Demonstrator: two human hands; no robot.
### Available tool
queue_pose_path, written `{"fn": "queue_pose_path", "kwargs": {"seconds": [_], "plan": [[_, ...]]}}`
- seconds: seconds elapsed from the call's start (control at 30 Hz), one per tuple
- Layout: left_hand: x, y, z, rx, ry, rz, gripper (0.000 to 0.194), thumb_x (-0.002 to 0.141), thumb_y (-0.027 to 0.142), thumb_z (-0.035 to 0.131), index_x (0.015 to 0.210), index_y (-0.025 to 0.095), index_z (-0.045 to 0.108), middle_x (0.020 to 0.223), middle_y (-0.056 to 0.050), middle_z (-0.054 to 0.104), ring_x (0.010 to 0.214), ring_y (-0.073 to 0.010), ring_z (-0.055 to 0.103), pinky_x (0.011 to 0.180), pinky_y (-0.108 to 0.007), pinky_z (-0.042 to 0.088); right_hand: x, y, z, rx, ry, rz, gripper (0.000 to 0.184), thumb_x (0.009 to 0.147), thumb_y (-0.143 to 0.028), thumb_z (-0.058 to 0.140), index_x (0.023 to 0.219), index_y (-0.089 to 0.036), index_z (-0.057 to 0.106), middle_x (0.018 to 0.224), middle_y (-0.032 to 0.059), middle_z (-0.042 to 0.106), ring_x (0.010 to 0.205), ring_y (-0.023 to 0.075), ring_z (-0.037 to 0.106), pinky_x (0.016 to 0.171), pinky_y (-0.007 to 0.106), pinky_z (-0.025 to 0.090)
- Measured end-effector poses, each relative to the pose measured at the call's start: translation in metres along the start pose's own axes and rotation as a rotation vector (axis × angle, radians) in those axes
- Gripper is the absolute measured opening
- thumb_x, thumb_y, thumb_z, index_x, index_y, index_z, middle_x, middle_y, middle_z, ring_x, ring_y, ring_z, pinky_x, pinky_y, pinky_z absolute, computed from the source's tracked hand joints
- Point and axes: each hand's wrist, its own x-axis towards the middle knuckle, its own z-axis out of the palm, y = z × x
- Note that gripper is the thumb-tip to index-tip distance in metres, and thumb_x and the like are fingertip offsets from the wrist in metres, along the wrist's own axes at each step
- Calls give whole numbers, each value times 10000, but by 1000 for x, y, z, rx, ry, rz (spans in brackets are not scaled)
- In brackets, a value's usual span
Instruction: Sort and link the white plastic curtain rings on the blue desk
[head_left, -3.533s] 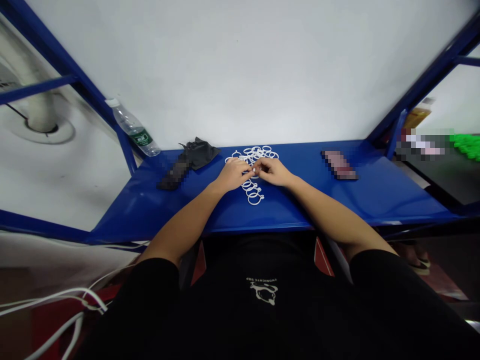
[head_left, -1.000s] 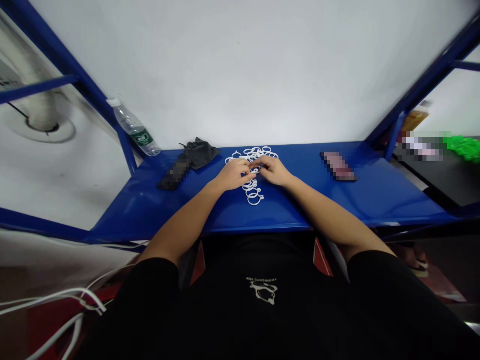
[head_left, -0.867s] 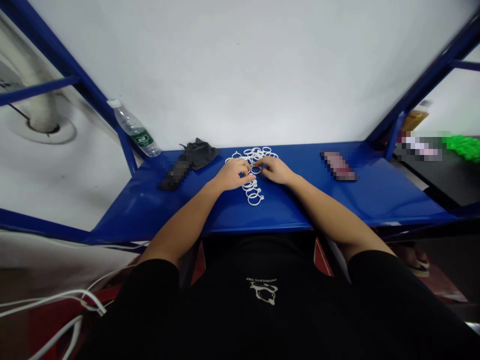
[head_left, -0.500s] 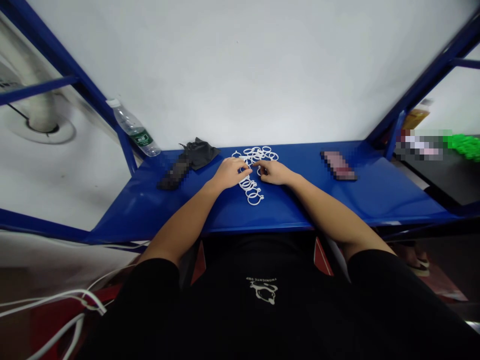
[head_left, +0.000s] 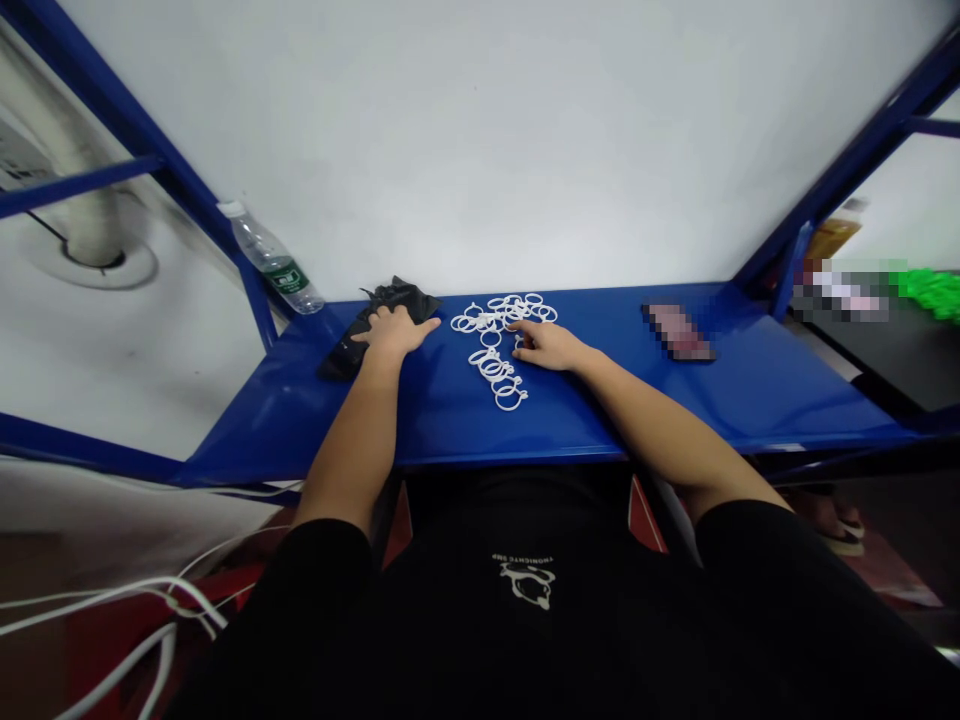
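My left hand (head_left: 394, 332) lies over a black plastic bag (head_left: 405, 294), its fingers spread and the thumb stretched out to the right. White rings with small eyelets, like curtain rings, are on the blue table. Several overlap in a row (head_left: 495, 370) running towards me, and more lie in a loose pile (head_left: 517, 306) near the wall. My right hand (head_left: 553, 346) rests at the right of the rings. Its index finger and thumb are apart, and a ring partly shows beside the fingertips. The other fingers curl under, out of sight.
A plastic bottle (head_left: 274, 262) leans in the left back corner against the blue frame. A blurred-out phone-like object (head_left: 677, 332) lies on the blue table (head_left: 577, 420) to the right. Green items (head_left: 934, 293) sit on a black surface further right. White cables (head_left: 112, 590) hang at lower left.
My left hand has moved left from the rings onto the black bag, and its fingers have spread. The rings it covered now show. My right hand has barely moved.
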Motion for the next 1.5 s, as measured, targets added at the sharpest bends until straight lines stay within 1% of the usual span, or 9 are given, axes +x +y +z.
{"fn": "queue_pose_path", "kwargs": {"seconds": [0.1,0.23,0.6,0.83,0.93,1.07,1.33,1.43,1.5], "plan": [[3,-4,-2,-5,-44,-33,1074,942,944,588,1710,195,567,1834,-328,394,1681,-634,348,1214,-914,423,0,0,0,6,3,-4,628,1043,-348,745,1628,-149,634,993,73,815,880,238,718,778,324,462],[2,-5,-4,9,-96,-59,1101,917,937,633,1724,191,557,1835,-329,393,1686,-630,352,1229,-895,436,1,1,1,10,5,-8,610,1038,-350,742,1611,-160,657,1011,75,820,898,246,727,789,330,471],[-1,-3,-8,1,-84,-31,1130,908,970,596,1732,198,556,1836,-323,394,1689,-630,334,1238,-926,391,-1,-2,-1,13,-14,4,617,1048,-346,741,1633,-171,655,1045,80,829,907,249,727,810,339,477],[-4,-4,-13,6,-130,-58,1133,910,964,601,1749,204,540,1853,-313,376,1706,-630,305,1247,-910,397,-1,-5,-3,-8,-22,14,599,1048,-322,736,1619,-158,667,1063,89,834,910,247,722,802,336,467],[-3,-6,-12,5,-125,-47,1133,904,968,609,1741,206,548,1844,-317,392,1697,-647,311,1236,-918,403,-1,-5,-3,-10,-20,13,593,1046,-326,735,1615,-169,673,1060,83,834,910,241,721,798,330,464],[3,-9,-8,7,-112,-35,1138,893,962,639,1727,193,558,1825,-316,425,1695,-640,336,1278,-873,408,-1,-4,-2,-5,-19,15,605,1046,-337,736,1619,-159,666,1067,85,836,918,242,726,794,329,466],[10,-18,-5,-22,-105,-30,1164,846,968,690,1693,175,592,1793,-348,454,1668,-656,376,1228,-871,451,-1,-3,-2,0,-9,11,592,1039,-332,747,1604,-169,683,1034,76,833,895,244,731,796,333,477],[5,-13,-5,-17,-54,-7,1111,847,962,697,1654,201,630,1750,-346,512,1639,-683,383,1202,-951,388,-2,-4,-2,1,-1,8,590,1047,-337,742,1609,-170,672,1028,73,834,889,240,731,798,330,483],[-2,-4,-4,15,2,55,1000,894,918,695,1619,230,660,1728,-306,558,1646,-665,372,1233,-975,306,-1,-5,-2,-5,10,16,595,1064,-349,727,1622,-154,654,1033,84,838,894,246,733,797,334,487]]}}
